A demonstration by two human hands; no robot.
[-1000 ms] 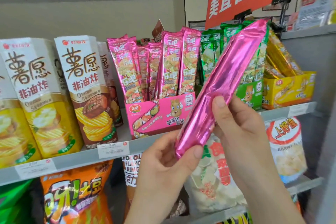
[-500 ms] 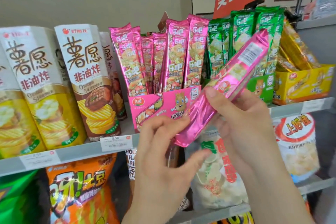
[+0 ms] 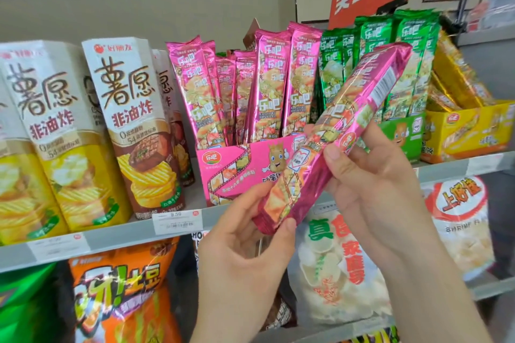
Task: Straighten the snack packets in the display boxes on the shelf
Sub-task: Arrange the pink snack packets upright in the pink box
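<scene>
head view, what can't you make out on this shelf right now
Head view only.
1. Pink display box: right front corner hidden behind the held pink packet, which the left hand and right hand grip.
2. Price tag: print under 9.50 too blurred to read.
3. Yellow display box: blurred, right end cut off by the frame edge.
</scene>
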